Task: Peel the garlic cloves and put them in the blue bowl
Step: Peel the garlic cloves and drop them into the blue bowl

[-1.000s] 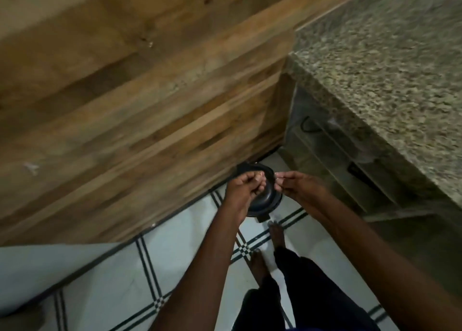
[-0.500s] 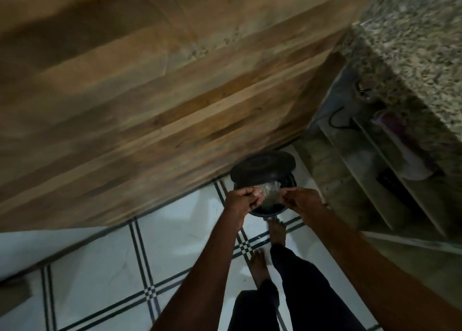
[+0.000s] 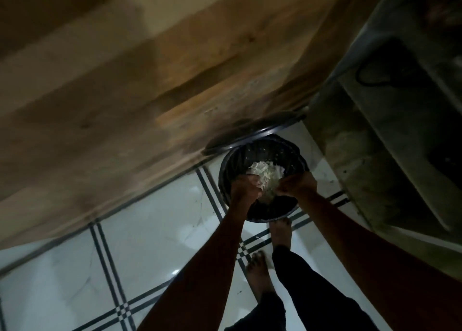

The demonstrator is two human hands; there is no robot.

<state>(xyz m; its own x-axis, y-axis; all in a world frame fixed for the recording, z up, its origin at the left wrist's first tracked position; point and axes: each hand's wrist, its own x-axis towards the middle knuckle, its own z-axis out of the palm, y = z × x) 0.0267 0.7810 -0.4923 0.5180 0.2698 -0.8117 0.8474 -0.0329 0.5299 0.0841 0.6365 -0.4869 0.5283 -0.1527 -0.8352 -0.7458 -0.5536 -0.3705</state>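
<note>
A pale bundle of garlic peels hangs between my two hands, right over the open black bin on the floor. My left hand grips the bundle's left side with curled fingers. My right hand grips its right side the same way. The peels seem to lie on a thin sheet or bag, but the dim, blurred frame does not show which. The bin's lid stands tilted up against the wooden panel behind it. No blue bowl or garlic cloves are in view.
A wooden cabinet side fills the upper left. Dark shelves under a counter stand at the right. The floor is white tile with dark lines. My bare feet are just in front of the bin.
The view has dropped and closed in on the bin. The lid has swung fully open, and both hands have lowered the peel bundle to the bin's mouth.
</note>
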